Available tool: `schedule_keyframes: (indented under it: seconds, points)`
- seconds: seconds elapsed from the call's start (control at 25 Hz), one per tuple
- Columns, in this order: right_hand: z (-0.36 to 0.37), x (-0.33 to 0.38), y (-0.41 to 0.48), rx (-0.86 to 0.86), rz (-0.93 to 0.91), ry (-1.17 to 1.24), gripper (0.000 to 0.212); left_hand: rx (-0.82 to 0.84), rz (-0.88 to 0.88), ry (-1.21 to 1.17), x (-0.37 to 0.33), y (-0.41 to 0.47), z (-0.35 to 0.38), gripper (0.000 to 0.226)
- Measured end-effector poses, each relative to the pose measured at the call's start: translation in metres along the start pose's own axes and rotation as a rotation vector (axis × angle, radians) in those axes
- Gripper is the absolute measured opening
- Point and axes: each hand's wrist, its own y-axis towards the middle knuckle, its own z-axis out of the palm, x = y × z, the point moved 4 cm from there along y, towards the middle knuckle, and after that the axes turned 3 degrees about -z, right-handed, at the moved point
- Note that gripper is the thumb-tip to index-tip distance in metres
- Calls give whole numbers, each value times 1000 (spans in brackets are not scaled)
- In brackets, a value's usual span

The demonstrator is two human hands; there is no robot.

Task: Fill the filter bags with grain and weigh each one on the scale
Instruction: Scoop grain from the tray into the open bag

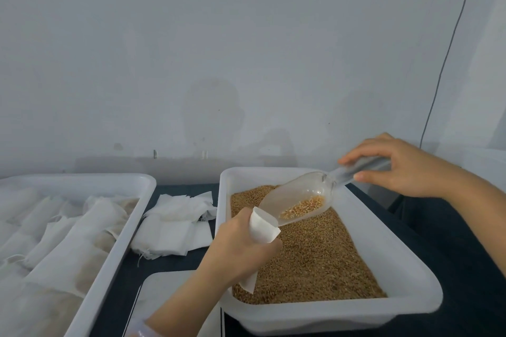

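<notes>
- The left hand (241, 246) grips a small white paper filter bag (264, 228), fingers curled round its body. The bag stands nearly upright with its open mouth facing up, over the near-left part of the grain tray.
- The right hand (405, 169) pinches the handle of a clear plastic scoop (298, 201) between thumb and fingers, up by the tray's far-right corner and well apart from the left hand.
- The scoop slopes down to the left, its lip at the bag's mouth; whether the two touch cannot be told.
- A small heap of pale kernels (304, 206) lies in the scoop's bowl.
- A white rectangular plastic tray (356, 317) holds a level bed of brown grain (323, 260) and sits on a dark table (169, 262).
- A loose pile of flat, empty white bags (175, 224) lies on the table between the two trays.
- A second white plastic tray (131, 230) on the left holds rows of filled bags (68, 241).
- A flat white slab (167, 298) lies at the near edge beside the left forearm; whether it is the scale cannot be told.
- A thin grey cable (449, 49) hangs down the wall at right.
</notes>
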Motion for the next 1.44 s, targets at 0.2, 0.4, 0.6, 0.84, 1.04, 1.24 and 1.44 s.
schedule_keyframes:
  seconds: [0.2, 0.4, 0.6, 0.84, 1.04, 1.24, 1.44]
  points:
    - [-9, 34, 16, -38, -174, -220, 39, -16, 1, 85, -4, -1, 3, 35]
    - [-7, 39, 18, -47, -183, -221, 39, -43, -4, 50, -3, -2, 1, 39]
    - [6, -8, 8, -76, 68, -62, 29, -25, -14, -129, -1, -4, -2, 21]
    - [128, -40, -28, 293, 312, -117, 21, 59, 43, -475, -3, -15, -39, 31]
    - [142, 7, -10, 283, 237, -61, 37, 222, 70, -622, 5, -24, -74, 15]
    - [159, 143, 23, 295, -116, 790, 26, 452, 2, -707, 16, -34, -84, 32]
    - [187, 167, 33, 269, -87, 694, 9, 245, 33, -377, 41, -39, -112, 46]
